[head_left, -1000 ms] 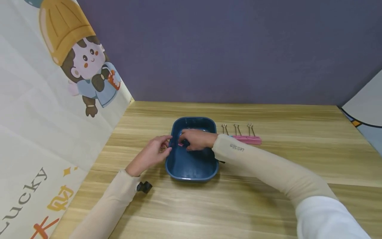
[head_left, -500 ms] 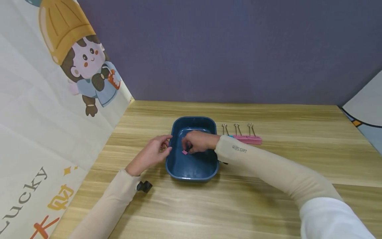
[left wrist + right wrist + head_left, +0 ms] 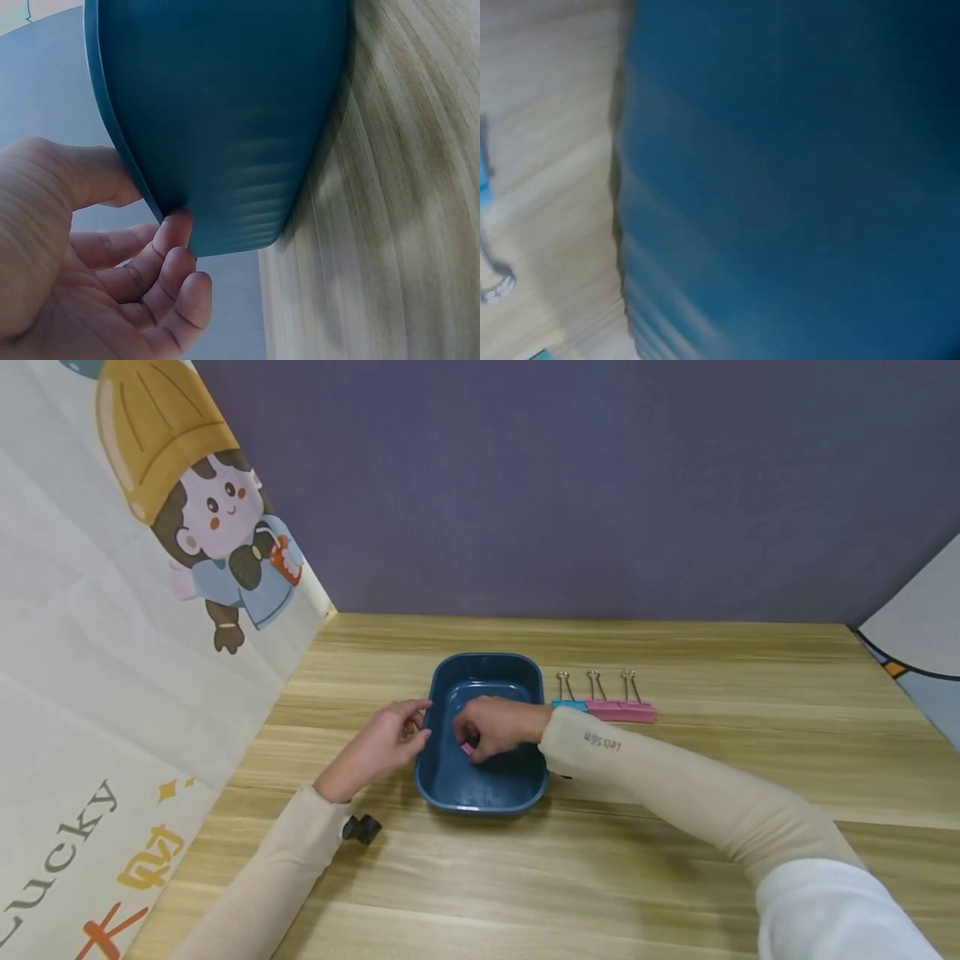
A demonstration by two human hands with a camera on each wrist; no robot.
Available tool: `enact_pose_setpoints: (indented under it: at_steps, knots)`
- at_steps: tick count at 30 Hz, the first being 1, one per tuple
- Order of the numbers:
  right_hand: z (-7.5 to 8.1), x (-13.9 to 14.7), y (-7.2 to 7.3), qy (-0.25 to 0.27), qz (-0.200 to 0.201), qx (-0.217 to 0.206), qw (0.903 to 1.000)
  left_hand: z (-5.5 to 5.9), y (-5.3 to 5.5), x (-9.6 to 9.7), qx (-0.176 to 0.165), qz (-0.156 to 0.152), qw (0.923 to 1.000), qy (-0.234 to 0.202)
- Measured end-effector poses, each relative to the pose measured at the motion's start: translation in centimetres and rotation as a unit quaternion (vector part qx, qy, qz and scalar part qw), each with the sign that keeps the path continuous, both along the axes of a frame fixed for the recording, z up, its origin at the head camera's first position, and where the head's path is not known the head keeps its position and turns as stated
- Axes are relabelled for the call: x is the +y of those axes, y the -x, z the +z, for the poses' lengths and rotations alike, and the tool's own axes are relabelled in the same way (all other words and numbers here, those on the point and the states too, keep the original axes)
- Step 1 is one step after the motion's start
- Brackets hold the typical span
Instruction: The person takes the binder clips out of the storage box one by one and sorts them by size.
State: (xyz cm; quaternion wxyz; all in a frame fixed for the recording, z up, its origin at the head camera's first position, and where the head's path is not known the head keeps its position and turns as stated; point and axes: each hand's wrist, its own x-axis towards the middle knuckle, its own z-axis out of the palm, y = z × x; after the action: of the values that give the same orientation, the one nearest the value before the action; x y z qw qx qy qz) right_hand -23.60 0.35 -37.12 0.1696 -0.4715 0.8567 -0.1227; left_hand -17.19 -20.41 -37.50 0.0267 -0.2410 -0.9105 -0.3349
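Note:
A dark blue plastic bin (image 3: 480,789) stands on the wooden table. My left hand (image 3: 382,739) is at its left rim; in the left wrist view the thumb passes behind the rim and a fingertip (image 3: 177,221) lies against the outer wall. Inside the bin, my right hand (image 3: 498,727) pinches a small pink binder clip (image 3: 467,748), mostly hidden by the fingers. The right wrist view is filled by the bin's outer wall (image 3: 780,187), and the right hand is out of sight there.
Right of the bin stands a row of binder clips: a blue clip (image 3: 570,704) and pink clips (image 3: 621,711), with silver handles up. My right sleeve (image 3: 637,764) crosses in front of them. A purple-grey wall (image 3: 562,493) closes off the table's back.
My right hand has moved slightly toward me inside the bin, and the pink clip is now more covered by its fingers. The left hand stays at the rim.

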Motion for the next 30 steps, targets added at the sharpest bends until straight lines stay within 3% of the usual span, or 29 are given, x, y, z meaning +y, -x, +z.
enact_pose_setpoints:
  at_steps: [7, 16, 25, 30]
  knots:
    - [0.0, -0.1, -0.4, 0.011, 0.016, 0.008, 0.9998, 0.1, 0.0, 0.1, 0.002, -0.002, 1.0, 0.0]
    - [0.7, 1.2, -0.7, 0.027, 0.006, -0.003, 0.9996, 0.1, -0.1, 0.0, 0.005, -0.001, 1.0, 0.008]
    - [3.6, 5.0, -1.2, 0.073, -0.028, -0.002, 0.997, 0.2, -0.2, 0.2, -0.004, 0.001, 1.0, 0.004]
    - [4.9, 7.7, -1.9, 0.077, -0.04, 0.033, 0.9957, 0.1, -0.1, 0.2, -0.007, 0.002, 1.0, 0.001]
